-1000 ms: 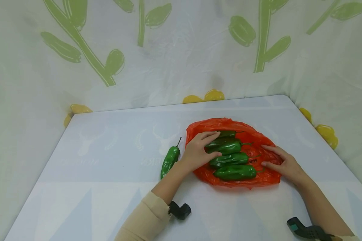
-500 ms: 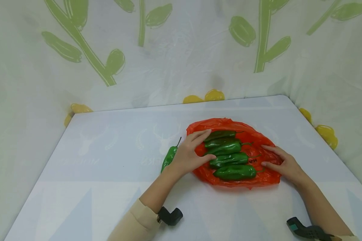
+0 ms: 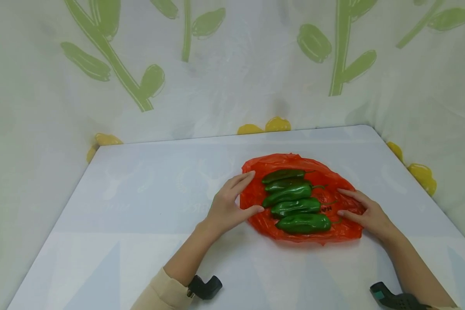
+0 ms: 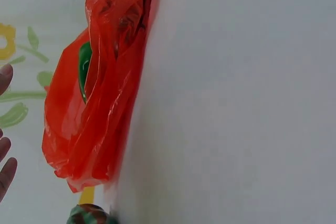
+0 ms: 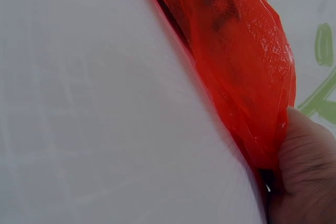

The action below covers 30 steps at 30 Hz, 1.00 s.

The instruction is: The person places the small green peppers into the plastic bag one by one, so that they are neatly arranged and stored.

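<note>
Several glossy green peppers [image 3: 294,207] lie side by side in a red plastic bag [image 3: 335,228], whose mouth is spread wide. At the bag's left rim is my left hand [image 3: 225,206], fingers straight and thumb apart, fingertips at the red edge. My right hand [image 3: 368,214] rests over the right rim with its fingers and thumb spread; its thumb [image 5: 304,145] lies against the plastic in the right wrist view. Seen from the left wrist, one pepper [image 4: 84,69] shows through the bag opening. The single pepper that lay left of the bag is hidden behind my left hand.
The bag lies on a white and pale blue table [image 3: 112,202], right of centre. A light curtain [image 3: 232,64] printed with green leaves hangs behind and at both sides. A green, dark-patched rounded thing [image 4: 90,214] shows low in the left wrist view.
My left hand has drawn back leftward from over the peppers to the bag's left rim, now covering the single pepper. My right hand stays on the right rim.
</note>
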Each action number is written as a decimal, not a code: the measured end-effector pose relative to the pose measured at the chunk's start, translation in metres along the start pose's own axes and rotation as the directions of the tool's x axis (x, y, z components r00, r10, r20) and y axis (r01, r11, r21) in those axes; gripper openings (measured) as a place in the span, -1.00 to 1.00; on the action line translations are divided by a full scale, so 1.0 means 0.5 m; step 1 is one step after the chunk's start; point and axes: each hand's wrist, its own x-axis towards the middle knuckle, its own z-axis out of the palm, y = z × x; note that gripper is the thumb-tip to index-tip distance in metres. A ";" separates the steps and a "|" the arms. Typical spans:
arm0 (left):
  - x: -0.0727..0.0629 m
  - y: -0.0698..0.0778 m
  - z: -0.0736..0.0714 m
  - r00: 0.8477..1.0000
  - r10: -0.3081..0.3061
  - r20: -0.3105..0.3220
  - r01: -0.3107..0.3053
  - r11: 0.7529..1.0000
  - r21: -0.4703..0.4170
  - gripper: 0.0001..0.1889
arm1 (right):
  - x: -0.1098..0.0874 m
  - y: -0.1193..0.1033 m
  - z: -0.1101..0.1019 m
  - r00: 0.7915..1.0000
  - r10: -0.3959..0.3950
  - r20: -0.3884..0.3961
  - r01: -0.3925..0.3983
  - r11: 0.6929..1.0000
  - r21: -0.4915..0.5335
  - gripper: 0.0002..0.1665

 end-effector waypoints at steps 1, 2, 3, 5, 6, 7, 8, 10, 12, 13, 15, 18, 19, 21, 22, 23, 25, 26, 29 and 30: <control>-0.004 -0.001 -0.003 1.000 -0.011 0.002 0.011 1.000 -0.011 -0.20 | 0.000 0.000 0.000 1.000 -0.003 0.000 0.003 1.000 0.003 -0.27; -0.009 -0.002 -0.005 1.000 -0.027 0.003 0.027 0.999 -0.027 -0.20 | 0.000 0.000 0.000 1.000 -0.006 -0.001 0.006 1.000 0.005 -0.27; -0.014 -0.004 -0.008 0.999 -0.044 0.001 0.044 0.998 -0.045 -0.20 | 0.001 0.000 0.001 1.000 -0.008 0.001 0.008 1.000 0.003 -0.28; -0.027 -0.008 -0.015 0.996 -0.083 -0.006 0.083 0.993 -0.081 -0.18 | 0.003 -0.002 0.000 1.000 -0.007 0.007 0.007 1.000 0.003 -0.28; -0.033 -0.010 -0.018 0.995 -0.099 -0.011 0.097 0.990 -0.097 -0.17 | 0.004 -0.003 0.000 1.000 -0.005 0.009 0.005 1.000 0.003 -0.28; -0.039 -0.013 -0.021 0.994 -0.112 -0.018 0.109 0.988 -0.107 -0.16 | 0.005 -0.004 0.000 1.000 -0.004 0.011 0.004 1.000 0.004 -0.28; -0.045 -0.015 -0.024 0.992 -0.120 -0.028 0.117 0.988 -0.105 -0.15 | 0.006 -0.005 0.000 1.000 -0.001 0.013 0.001 1.000 0.002 -0.28; -0.056 -0.019 -0.030 0.991 -0.125 -0.046 0.120 0.988 -0.094 -0.13 | 0.006 -0.005 0.001 1.000 0.008 0.015 -0.008 1.000 0.001 -0.27; -0.064 -0.023 -0.034 0.990 -0.125 -0.059 0.121 0.990 -0.074 -0.12 | 0.004 -0.003 0.001 1.000 0.006 0.007 -0.006 1.000 -0.005 -0.27; -0.067 -0.025 -0.035 0.990 -0.128 -0.064 0.124 0.990 -0.068 -0.12 | 0.003 -0.002 0.001 1.000 0.003 0.003 -0.003 1.000 -0.004 -0.28; -0.073 -0.028 -0.036 0.987 -0.141 -0.073 0.136 0.989 -0.061 -0.12 | 0.001 0.001 0.000 1.000 -0.002 -0.005 0.002 1.000 -0.005 -0.28; -0.084 -0.032 -0.037 0.981 -0.176 -0.083 0.171 0.983 -0.058 -0.11 | 0.000 0.003 0.000 1.000 -0.013 -0.014 0.013 1.000 0.004 -0.29; -0.087 -0.034 -0.038 0.977 -0.194 -0.085 0.189 0.980 -0.057 -0.11 | 0.000 0.003 0.000 1.000 -0.011 -0.013 0.011 1.000 0.008 -0.29; -0.095 -0.038 -0.039 0.968 -0.234 -0.088 0.230 0.972 -0.057 -0.11 | 0.000 0.003 0.000 1.000 -0.009 -0.012 0.009 1.000 0.008 -0.28; -0.099 -0.040 -0.039 0.964 -0.250 -0.088 0.246 0.968 -0.056 -0.11 | 0.001 0.003 0.000 1.000 -0.008 -0.011 0.008 1.000 0.006 -0.28; -0.102 -0.042 -0.040 0.960 -0.266 -0.087 0.262 0.964 -0.054 -0.11 | 0.001 0.003 0.000 1.000 -0.007 -0.011 0.008 1.000 0.003 -0.28; -0.107 -0.047 -0.040 0.952 -0.293 -0.087 0.290 0.956 -0.049 -0.12 | 0.001 0.003 0.001 1.000 -0.009 -0.011 0.009 1.000 -0.002 -0.28; -0.109 -0.049 -0.041 0.950 -0.301 -0.087 0.297 0.954 -0.048 -0.12 | 0.001 0.003 0.001 1.000 -0.011 -0.011 0.011 1.000 -0.005 -0.28; -0.112 -0.054 -0.040 0.947 -0.311 -0.086 0.308 0.950 -0.043 -0.13 | 0.002 0.004 0.002 1.000 -0.016 -0.014 0.016 1.000 -0.005 -0.28; -0.112 -0.055 -0.040 0.946 -0.311 -0.088 0.309 0.950 -0.041 -0.13 | 0.002 0.004 0.003 1.000 -0.018 -0.014 0.018 1.000 -0.002 -0.28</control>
